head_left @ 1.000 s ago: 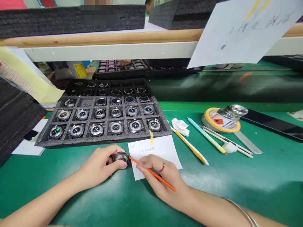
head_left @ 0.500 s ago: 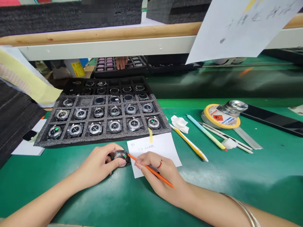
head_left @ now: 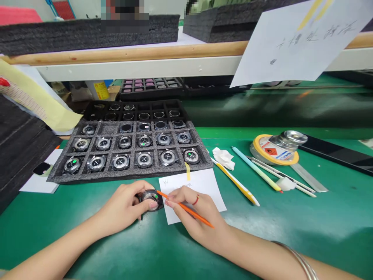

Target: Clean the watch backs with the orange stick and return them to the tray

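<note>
Left hand (head_left: 124,207) curled, gripping a round watch case (head_left: 149,197) in front of a grey foam tray (head_left: 131,175), right hand (head_left: 202,212) pinching an orange stick (head_left: 196,215), its tip at the case's edge, white paper (head_left: 214,190) by the tray's near right corner.

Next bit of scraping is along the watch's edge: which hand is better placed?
Probably the right hand: it holds the orange stick with its tip at the watch; the left hand is occupied gripping that watch.
</note>
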Demonstrator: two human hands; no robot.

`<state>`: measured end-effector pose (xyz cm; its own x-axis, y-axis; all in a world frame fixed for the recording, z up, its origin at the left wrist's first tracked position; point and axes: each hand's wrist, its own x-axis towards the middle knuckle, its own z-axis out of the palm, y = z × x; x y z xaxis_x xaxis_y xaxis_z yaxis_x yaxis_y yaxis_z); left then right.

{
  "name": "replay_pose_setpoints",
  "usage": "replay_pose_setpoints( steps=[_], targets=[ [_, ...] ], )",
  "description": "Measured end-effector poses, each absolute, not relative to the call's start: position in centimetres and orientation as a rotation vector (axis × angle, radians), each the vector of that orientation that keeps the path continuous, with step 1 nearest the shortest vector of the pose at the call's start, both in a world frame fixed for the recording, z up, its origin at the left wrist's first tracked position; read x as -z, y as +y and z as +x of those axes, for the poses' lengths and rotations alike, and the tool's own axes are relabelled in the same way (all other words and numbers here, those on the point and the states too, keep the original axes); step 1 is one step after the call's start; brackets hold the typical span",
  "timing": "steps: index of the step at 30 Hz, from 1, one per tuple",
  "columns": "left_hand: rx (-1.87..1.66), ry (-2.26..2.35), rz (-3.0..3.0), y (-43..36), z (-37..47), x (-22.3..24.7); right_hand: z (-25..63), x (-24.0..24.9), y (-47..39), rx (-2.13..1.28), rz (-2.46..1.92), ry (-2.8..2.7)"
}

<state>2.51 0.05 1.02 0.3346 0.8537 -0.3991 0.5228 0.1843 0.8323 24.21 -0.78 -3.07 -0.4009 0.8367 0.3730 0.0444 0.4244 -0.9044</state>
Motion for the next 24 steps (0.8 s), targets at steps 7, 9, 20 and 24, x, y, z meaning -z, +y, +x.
replay_pose_setpoints(
  steps=[7,9,20,24],
  targets=[
    [-0.358,1.307,1.496,-0.2,2.4,-0.7,24.5,3.0,-1.1,-1.020,-0.761,-1.818],
    [-0.360,1.287,1.498,-0.2,2.3,-0.6,24.4,2.9,-1.0,-1.028,-0.762,-1.830],
    [-0.333,1.285,1.537,0.0,2.5,-1.2,24.9,2.3,0.4,-1.198,-0.740,-1.825],
    [-0.335,1.283,1.512,0.1,2.3,-1.1,25.3,1.4,2.4,-1.292,-0.680,-1.963]
  ],
)
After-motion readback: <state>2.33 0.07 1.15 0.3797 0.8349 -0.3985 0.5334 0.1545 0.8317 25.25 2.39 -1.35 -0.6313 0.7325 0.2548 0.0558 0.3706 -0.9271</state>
